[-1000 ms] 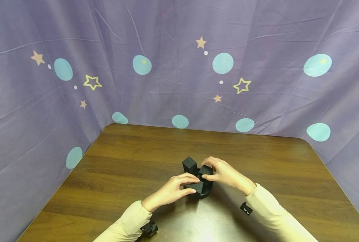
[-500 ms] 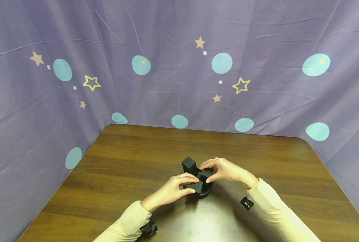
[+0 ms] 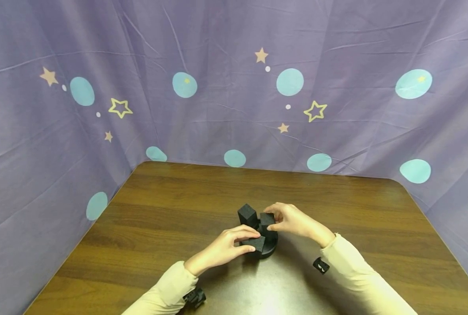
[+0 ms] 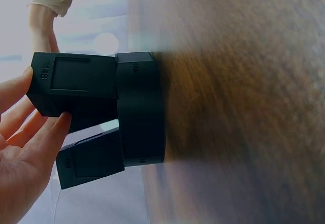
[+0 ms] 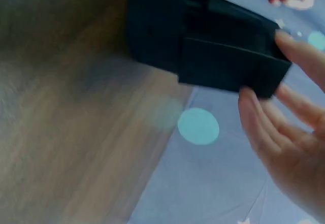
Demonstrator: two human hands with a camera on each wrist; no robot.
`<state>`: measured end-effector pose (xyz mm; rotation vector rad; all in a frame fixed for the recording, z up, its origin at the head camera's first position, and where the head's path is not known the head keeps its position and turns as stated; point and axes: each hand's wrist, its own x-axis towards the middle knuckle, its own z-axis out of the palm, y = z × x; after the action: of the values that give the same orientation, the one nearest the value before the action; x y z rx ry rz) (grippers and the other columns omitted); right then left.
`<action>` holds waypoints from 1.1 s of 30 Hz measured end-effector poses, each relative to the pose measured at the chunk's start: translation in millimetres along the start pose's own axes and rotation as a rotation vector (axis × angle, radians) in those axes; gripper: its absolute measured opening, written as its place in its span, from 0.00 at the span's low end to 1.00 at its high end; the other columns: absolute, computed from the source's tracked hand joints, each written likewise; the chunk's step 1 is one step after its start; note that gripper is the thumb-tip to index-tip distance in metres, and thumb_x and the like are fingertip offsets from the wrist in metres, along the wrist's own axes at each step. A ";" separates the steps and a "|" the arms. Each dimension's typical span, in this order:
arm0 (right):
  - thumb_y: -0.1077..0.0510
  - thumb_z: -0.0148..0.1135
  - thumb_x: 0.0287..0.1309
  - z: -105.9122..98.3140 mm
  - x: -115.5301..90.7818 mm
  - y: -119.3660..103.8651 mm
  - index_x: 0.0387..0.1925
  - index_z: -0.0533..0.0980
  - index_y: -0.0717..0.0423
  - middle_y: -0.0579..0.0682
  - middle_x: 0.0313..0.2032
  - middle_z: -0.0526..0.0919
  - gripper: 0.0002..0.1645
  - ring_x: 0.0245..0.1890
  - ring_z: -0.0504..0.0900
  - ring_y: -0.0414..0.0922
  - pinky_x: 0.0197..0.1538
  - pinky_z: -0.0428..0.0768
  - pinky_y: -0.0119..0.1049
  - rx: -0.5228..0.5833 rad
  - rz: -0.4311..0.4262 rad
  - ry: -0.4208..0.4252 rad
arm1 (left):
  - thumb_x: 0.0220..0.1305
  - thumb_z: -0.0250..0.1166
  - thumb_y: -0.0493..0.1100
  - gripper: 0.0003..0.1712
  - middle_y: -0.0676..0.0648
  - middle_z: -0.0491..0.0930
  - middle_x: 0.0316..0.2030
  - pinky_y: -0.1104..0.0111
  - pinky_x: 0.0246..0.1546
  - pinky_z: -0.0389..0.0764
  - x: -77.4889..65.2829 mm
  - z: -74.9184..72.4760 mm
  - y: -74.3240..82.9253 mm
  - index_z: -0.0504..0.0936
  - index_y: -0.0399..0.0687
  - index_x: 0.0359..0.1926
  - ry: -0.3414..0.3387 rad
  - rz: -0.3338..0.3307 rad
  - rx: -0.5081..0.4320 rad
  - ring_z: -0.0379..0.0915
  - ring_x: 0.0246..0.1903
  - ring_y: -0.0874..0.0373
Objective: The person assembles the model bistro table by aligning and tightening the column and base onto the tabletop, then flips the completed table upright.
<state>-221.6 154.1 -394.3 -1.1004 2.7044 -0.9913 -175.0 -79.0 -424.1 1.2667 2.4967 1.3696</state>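
Note:
A black round base (image 3: 272, 249) stands on the table with black rectangular blocks rising from it. My left hand (image 3: 223, 250) holds the near block (image 3: 254, 243) between thumb and fingers; in the left wrist view that block (image 4: 84, 79) bears moulded digits and meets the base (image 4: 139, 112). My right hand (image 3: 298, 224) pinches the right block (image 3: 267, 218) near its top. In the right wrist view, thumb and fingers lie on opposite sides of this block (image 5: 228, 66). A third block (image 3: 247, 214) stands at the back left, touched by neither hand. The base's middle is mostly hidden.
The brown wooden table (image 3: 170, 201) extends around the base on all sides. Behind and to the left hangs a purple curtain (image 3: 226, 100) with stars and dots. Black devices are strapped at both wrists, the left one (image 3: 194, 298) close to the tabletop.
The right hand shifts slightly towards me and lowers its block, then moves back away with the block raised and turned a little. The left hand and its block stay put.

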 end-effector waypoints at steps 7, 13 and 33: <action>0.46 0.62 0.49 6.9 0.8 4.5 0.50 0.73 0.56 0.44 0.23 0.68 0.28 0.21 0.64 0.35 0.22 0.67 0.26 -0.105 0.018 0.076 | 0.57 0.60 0.46 0.18 0.53 0.74 0.47 0.65 0.35 0.76 0.4 0.0 0.3 0.77 0.46 0.49 -0.004 -0.008 -0.001 0.71 0.43 0.63; 0.48 0.63 0.49 1.7 -2.0 6.9 0.49 0.71 0.61 0.50 0.35 0.78 0.29 0.32 0.76 0.42 0.34 0.77 0.36 -0.015 0.049 0.068 | 0.57 0.60 0.46 0.18 0.53 0.74 0.47 0.65 0.35 0.76 0.2 0.2 0.2 0.77 0.46 0.49 -0.007 -0.005 0.003 0.71 0.43 0.63; 0.48 0.66 0.45 9.0 -10.1 4.9 0.36 0.75 0.59 0.39 0.15 0.65 0.20 0.16 0.64 0.34 0.20 0.64 0.27 -0.150 0.189 0.277 | 0.57 0.60 0.45 0.18 0.54 0.73 0.47 0.64 0.37 0.76 -0.4 -0.4 0.6 0.77 0.47 0.49 -0.017 -0.035 -0.025 0.70 0.44 0.64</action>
<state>-214.5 158.4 -406.1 -0.7544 3.0770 -0.9890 -174.4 -79.4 -423.5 1.2198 2.4703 1.3715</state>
